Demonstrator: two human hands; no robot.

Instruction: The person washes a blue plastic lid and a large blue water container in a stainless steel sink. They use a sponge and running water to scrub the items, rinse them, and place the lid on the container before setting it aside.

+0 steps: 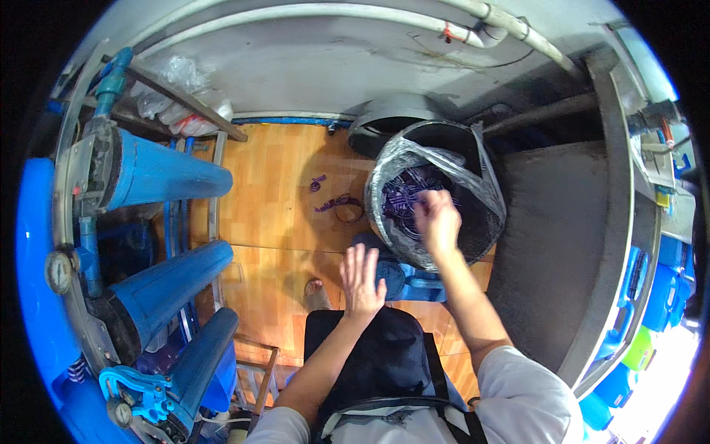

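Observation:
My left hand (361, 281) is held out in mid-air with its fingers stretched and apart, and nothing is in it. Close to it is the top of a blue water jug (392, 279). My right hand (439, 219) reaches into a round bin lined with a clear plastic bag (376, 203). Its fingers curl downward at a heap of purple and white printed plastic strips (403, 194) in the bin. The fingertips are partly hidden, so what they hold cannot be made out.
A few purple scraps (339, 201) lie on the wood-patterned floor (255, 170). Blue filter housings (174, 172) with gauges line the left. Behind the bin lies a grey round container (392, 115). A dark metal panel (551, 244) rises at the right, with blue jugs (669, 292) beyond.

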